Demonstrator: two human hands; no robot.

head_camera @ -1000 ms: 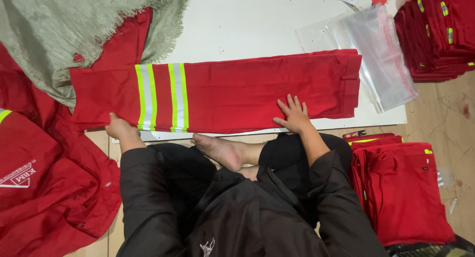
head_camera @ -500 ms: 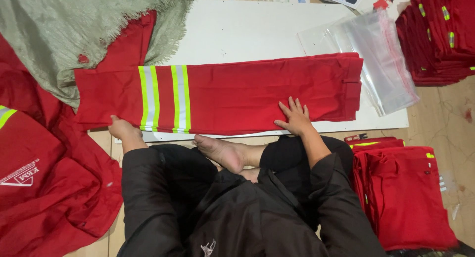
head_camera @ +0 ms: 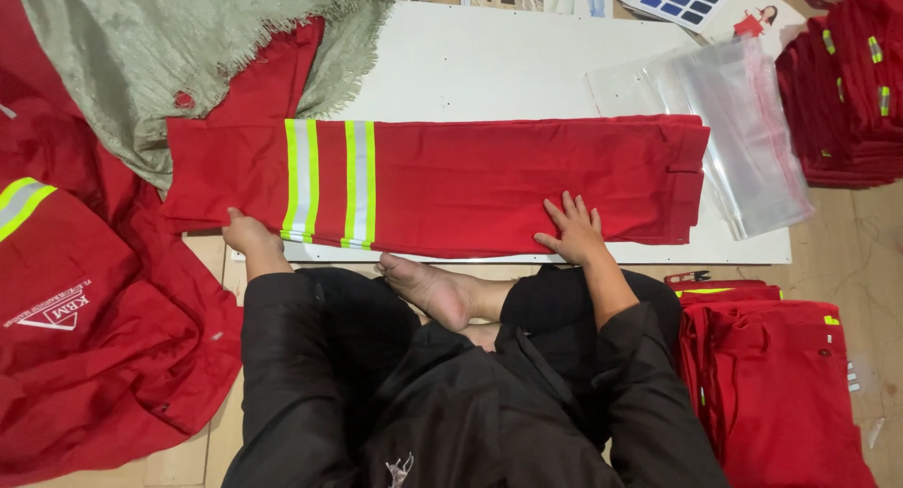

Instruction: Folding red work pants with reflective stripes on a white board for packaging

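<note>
I'm seeing red work trousers (head_camera: 489, 182) lying folded lengthwise into a long strip across the white board (head_camera: 489, 74), legs stacked, waistband end pointing right and hem end pointing left. Two yellow-and-grey reflective bands (head_camera: 329, 180) are running across the strip near the left end. The left hand (head_camera: 246, 232) is sitting at the near edge of the trousers by the hem end, just left of the bands; fingers are tucked at or under the fabric edge, so I cannot tell whether it is pinching the cloth or only pressing on it. The right hand (head_camera: 571, 229) is lying flat on the near edge toward the waistband end, fingers spread, palm down on the cloth. The person is sitting cross-legged in dark clothes, with a bare foot (head_camera: 428, 286) resting just below the board edge between the two hands. A clear plastic bag (head_camera: 743, 140) is lying at the right end of the board, touching the waistband end. An olive-green fringed cloth (head_camera: 169, 55) is draping over the top left, overlapping more red garments (head_camera: 85, 338) heaped on the floor at left. A folded stack of red garments (head_camera: 781, 375) is sitting on the floor at right, and another red pile (head_camera: 847, 93) is sitting at top right, well apart from the hands.
</note>
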